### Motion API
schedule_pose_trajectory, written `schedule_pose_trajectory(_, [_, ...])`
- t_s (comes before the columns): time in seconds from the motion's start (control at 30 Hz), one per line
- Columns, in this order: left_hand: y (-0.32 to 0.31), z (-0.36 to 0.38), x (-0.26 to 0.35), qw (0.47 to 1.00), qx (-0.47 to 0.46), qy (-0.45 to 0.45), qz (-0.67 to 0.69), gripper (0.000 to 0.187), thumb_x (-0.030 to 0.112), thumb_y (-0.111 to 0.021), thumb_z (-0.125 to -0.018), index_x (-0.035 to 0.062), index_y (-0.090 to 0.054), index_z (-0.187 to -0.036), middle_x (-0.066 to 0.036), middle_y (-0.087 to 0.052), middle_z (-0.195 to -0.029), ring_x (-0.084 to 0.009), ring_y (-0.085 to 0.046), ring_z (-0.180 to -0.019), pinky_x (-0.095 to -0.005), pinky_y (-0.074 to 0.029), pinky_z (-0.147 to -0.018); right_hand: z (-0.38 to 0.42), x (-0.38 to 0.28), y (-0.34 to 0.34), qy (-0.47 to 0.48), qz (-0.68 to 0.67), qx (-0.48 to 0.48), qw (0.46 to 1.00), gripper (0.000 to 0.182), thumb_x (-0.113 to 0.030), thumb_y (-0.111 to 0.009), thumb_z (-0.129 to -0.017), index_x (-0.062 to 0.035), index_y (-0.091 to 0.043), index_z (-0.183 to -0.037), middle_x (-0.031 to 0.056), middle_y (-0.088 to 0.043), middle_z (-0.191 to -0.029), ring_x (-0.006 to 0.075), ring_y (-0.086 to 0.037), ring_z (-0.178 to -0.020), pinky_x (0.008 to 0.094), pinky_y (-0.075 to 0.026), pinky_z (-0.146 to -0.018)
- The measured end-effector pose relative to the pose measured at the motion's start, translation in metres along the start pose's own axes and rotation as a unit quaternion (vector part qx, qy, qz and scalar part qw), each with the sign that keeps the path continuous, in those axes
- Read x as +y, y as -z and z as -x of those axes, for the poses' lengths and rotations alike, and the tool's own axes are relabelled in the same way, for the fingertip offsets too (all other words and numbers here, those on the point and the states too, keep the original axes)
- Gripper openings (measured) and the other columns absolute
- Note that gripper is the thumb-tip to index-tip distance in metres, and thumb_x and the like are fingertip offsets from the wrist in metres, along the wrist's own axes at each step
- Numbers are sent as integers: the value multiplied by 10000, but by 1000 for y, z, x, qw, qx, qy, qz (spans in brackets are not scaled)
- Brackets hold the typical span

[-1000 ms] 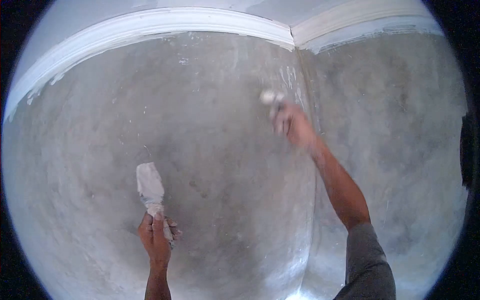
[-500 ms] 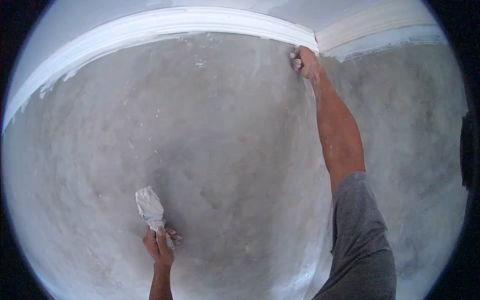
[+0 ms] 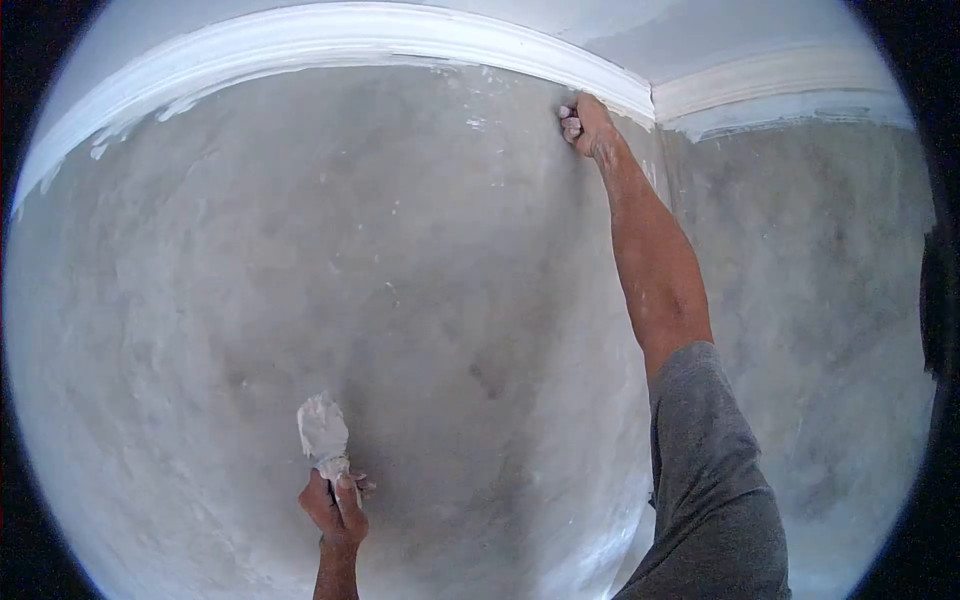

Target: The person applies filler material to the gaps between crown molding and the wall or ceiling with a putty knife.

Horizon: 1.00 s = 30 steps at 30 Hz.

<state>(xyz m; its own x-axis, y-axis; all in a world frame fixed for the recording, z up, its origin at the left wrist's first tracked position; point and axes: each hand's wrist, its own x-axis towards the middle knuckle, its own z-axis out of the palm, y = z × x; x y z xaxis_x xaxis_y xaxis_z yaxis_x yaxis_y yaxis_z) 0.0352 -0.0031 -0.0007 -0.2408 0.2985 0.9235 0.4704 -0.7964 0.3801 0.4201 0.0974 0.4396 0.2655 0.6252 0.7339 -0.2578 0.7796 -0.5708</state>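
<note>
My left hand [image 3: 338,505] is closed around the handle of a putty knife [image 3: 324,428], low in front of the wall. White paste coats the blade, which points up. High up, my right hand [image 3: 588,125] reaches to the lower edge of the white crown moulding [image 3: 400,35], left of the corner. Its fingers are curled and whitened with paste; whatever they may hold is hidden.
The grey plastered wall [image 3: 420,250] carries small white specks. A second wall [image 3: 800,220] meets it at the right, with its own moulding [image 3: 780,82] and a ragged white band beneath. A dark shape [image 3: 938,300] stands at the right edge.
The view has shifted, with the wall and corner now farther right. My right hand has moved left along the moulding, away from the corner. The putty knife stays in my left hand.
</note>
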Motion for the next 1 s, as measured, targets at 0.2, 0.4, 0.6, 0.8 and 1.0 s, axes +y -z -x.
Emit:
schedule_pose_trajectory(0.2, [26, 23, -54, 998, -40, 5, -45, 483, 445, -489, -848, -30, -523, -926, -105, -607, -638, -193, -609, -529, -310, -494, -488, 30, -2, -54, 17, 58, -38, 997, 179, -160, -391, -826, -72, -431, -675, 11, -425, -545, 83, -295, -380, 235, -242, -347])
schedule_pose_trajectory(0.4, [18, 22, -51, 997, -9, -39, 68, 404, 363, -465, -839, -27, -567, -811, -92, -621, -646, -192, -624, -547, -311, -500, -493, 42, 11, -15, 139, 133, -26, 981, 196, -194, -412, -843, -114, -475, -675, -1, -448, -549, 93, -377, -432, 252, -287, -399])
schedule_pose_trajectory(0.6, [12, 27, -41, 994, 15, 22, 109, 511, 427, -488, -826, -66, -521, -955, -153, -604, -724, -232, -606, -593, -363, -515, -519, -13, 6, 120, 115, 150, 111, 976, 254, -295, -424, -843, -122, -505, -675, -11, -447, -545, 93, -388, -440, 261, -286, -396])
schedule_pose_trajectory(0.8, [11, 38, -69, 994, 94, -38, 39, 490, 392, -461, -825, -66, -493, -996, -144, -588, -735, -239, -563, -565, -368, -485, -523, -55, 3, 156, 123, 220, 57, 966, 261, -293, -419, -844, -117, -475, -659, -9, -430, -532, 89, -328, -389, 261, -239, -362])
schedule_pose_trajectory(1.0, [30, 58, -119, 959, 107, -159, -210, 467, 367, -535, -849, -9, -447, -1111, -157, -574, -879, -273, -588, -665, -361, -496, -511, -96, 11, 132, 238, 363, -55, 899, 217, -251, -430, -839, -121, -449, -666, -7, -412, -527, 87, -294, -365, 253, -210, -339])
